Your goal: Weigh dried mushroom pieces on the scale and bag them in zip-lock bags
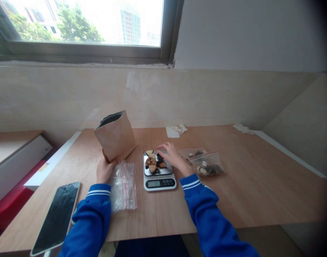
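Dried slices (152, 168): loose heap on the plate of the digital scale (147, 184), on the desk (259, 185).
Right hand (172, 155): over the scale's right edge, fingers bent beside the slices.
Left hand (104, 170): at the paper bag's (116, 137) lower left corner.
Finger grip: either hand, cannot tell from this view.
Clear bags (129, 191): flat, left of the scale.
Filled bags (210, 167): right.

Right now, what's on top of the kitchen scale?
Brown and pale dark-edged pieces lie heaped on the scale's steel plate. The right hand hides the plate's far right corner, and the heap covers the metal beneath it, so I can't see there.
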Demonstrator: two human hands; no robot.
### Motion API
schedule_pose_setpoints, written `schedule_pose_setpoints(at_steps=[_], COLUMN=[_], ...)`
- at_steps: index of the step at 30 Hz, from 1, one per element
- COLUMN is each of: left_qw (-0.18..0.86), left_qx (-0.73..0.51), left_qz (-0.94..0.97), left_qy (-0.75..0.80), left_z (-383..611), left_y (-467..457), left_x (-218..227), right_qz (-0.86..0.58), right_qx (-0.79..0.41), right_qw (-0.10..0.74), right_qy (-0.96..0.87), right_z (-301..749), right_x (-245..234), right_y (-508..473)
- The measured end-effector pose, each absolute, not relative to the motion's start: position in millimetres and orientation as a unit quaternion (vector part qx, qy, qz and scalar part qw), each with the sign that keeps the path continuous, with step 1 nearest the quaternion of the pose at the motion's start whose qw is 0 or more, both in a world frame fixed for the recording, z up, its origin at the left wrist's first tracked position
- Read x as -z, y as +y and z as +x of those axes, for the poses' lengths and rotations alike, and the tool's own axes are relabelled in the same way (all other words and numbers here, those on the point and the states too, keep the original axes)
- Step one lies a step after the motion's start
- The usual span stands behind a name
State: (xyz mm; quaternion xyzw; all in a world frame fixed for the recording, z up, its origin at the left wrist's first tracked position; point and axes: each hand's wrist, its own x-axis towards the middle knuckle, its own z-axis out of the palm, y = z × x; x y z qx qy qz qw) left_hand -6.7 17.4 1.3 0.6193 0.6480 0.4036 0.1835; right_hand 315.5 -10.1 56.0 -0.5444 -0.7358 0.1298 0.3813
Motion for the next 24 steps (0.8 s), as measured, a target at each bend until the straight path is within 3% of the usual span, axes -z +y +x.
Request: schedule_pose_setpoints(at_steps=[5,8,13,19,24], left_qw=[0.191,0.190,0.197,0.191,0.193], left_qx=[-0.423,-0.448,-0.456,-0.466,-0.473], left_qz=[0.629,0.652,0.655,0.650,0.654], left_qy=[0.624,0.581,0.569,0.569,0.558], left_z=[-1,5,6,9,10], left_y=[6,-1,-4,-4,-6], left_x=[-9,-15,-13,-14,-21], right_qz=[-0.432,-0.357,-0.326,-0.320,-0.317], right_qx=[-0.134,-0.106,-0.093,-0.114,-0.188], right_qw=[0.531,0.498,0.399,0.445,0.423], right_qy=[-0.717,-0.783,-0.852,-0.828,-0.828], right_z=[293,275,258,258,263], right_x=[-121,-148,-150,-152,-150], right_y=[-40,-54,-54,-61,-61])
